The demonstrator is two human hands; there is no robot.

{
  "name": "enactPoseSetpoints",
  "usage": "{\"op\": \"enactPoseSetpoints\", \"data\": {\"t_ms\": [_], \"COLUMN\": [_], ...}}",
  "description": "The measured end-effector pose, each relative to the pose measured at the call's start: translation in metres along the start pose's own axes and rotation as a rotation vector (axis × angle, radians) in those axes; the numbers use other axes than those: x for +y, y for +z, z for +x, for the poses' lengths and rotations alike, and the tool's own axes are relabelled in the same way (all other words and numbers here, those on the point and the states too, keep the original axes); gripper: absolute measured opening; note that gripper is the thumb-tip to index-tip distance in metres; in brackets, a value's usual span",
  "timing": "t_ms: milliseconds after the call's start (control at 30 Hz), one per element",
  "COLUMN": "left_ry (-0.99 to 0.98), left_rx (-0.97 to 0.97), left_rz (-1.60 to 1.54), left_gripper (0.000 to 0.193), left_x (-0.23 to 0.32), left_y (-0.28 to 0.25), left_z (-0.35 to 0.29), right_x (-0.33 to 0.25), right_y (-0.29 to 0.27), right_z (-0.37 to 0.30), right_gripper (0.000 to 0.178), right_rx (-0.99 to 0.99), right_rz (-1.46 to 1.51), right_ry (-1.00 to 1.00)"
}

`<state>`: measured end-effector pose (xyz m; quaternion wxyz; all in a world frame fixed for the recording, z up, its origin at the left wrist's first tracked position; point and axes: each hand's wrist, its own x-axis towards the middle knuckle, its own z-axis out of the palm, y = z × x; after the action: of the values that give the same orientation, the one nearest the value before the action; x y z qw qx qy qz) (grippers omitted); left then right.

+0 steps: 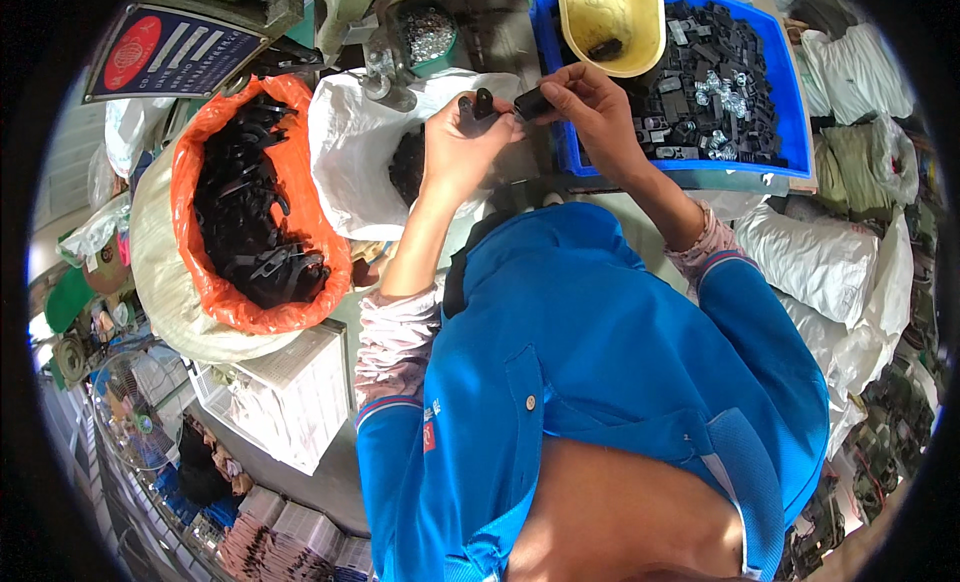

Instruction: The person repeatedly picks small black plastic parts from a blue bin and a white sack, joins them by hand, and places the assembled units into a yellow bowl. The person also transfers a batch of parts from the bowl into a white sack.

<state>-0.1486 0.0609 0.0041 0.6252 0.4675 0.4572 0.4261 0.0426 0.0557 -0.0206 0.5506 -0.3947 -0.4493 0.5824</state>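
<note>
My left hand (pixel 462 150) is closed around a black plastic part (pixel 478 110) whose two rounded prongs stick up past the fingers. Opposite it, my right hand (pixel 598 110) pinches a small black block-like piece (pixel 533 104) between thumb and fingers. The two hands almost meet over the white sack's right side, and the block sits close to my left fingertips; whether the two parts touch is hard to make out. Right beside my right hand stands a blue bin (pixel 690 164) of small black plastic pieces (pixel 715 72), some with shiny metal bits. A yellow tub (pixel 650 42) rests on its left part.
Left of my hands, an orange bag (pixel 335 272) holds many black plastic parts (pixel 245 197). Between lies an open white sack (pixel 345 152) with dark pieces inside. Machine metalwork (pixel 380 72) and a green cup (pixel 432 44) of small metal bits stand ahead. White sacks (pixel 810 257) pile at right.
</note>
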Motion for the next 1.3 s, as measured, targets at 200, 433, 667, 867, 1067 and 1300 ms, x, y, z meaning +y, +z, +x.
{"op": "enactPoseSetpoints", "data": {"t_ms": [200, 433, 667, 867, 1067, 1300], "left_ry": [0.177, 0.177, 0.036, -0.173, -0.338, -0.306], "left_rx": [0.074, 0.064, 0.049, 0.001, -0.13, -0.297], "left_rz": [0.279, 0.306, 0.095, -0.166, -0.313, -0.168], "left_gripper": [0.014, 0.014, 0.014, 0.023, 0.028, 0.044], "left_x": [-0.01, -0.014, -0.014, -0.019, -0.012, -0.005], "left_y": [-0.013, -0.025, -0.029, -0.031, -0.045, -0.03], "left_z": [-0.003, -0.009, -0.008, -0.007, -0.021, -0.028], "right_x": [0.003, 0.0, 0.005, 0.009, 0.002, -0.022], "right_y": [0.006, 0.0, 0.003, -0.003, -0.029, -0.025], "right_z": [-0.004, -0.002, 0.002, 0.01, 0.02, 0.023], "right_gripper": [0.029, 0.028, 0.03, 0.036, 0.033, 0.033], "right_rx": [0.004, -0.115, -0.194, -0.162, -0.167, -0.156], "right_rz": [0.189, 0.272, 0.026, 0.243, 0.081, 0.024], "right_ry": [0.272, 0.487, 0.253, 0.439, 0.353, 0.278]}}
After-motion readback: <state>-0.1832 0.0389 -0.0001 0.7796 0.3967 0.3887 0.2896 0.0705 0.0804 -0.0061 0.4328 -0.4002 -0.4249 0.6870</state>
